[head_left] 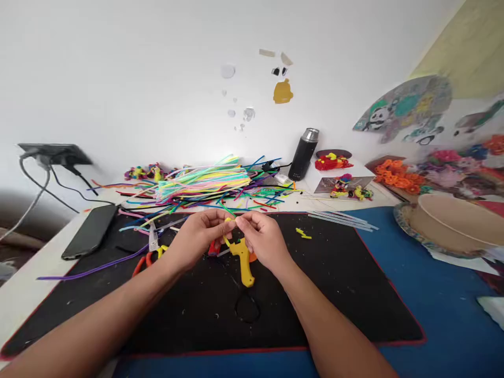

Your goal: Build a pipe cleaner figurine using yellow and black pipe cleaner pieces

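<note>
Above the middle of the black mat, my left hand (pixel 207 231) and my right hand (pixel 262 236) meet fingertip to fingertip, both closed in a pinch. Between them is a small yellow pipe cleaner (pixel 228 220), mostly covered by the fingers. A thin green stem shows at the right fingertips; whether it is joined to the yellow piece I cannot tell. Just below the hands lies a yellow glue gun (pixel 246 268), its front partly hidden. Scissors (pixel 153 244) with red and yellow handles rest left of my left hand. Short yellow pieces (pixel 303 233) lie to the right.
A heap of coloured pipe cleaners (pixel 205 184) lies along the wall. A black flask (pixel 304 155) stands behind, beside a white box (pixel 346 176) with small figures. A phone (pixel 90 231) lies left, clear glue sticks (pixel 342 220) right, and a large bowl (pixel 460 220) at far right.
</note>
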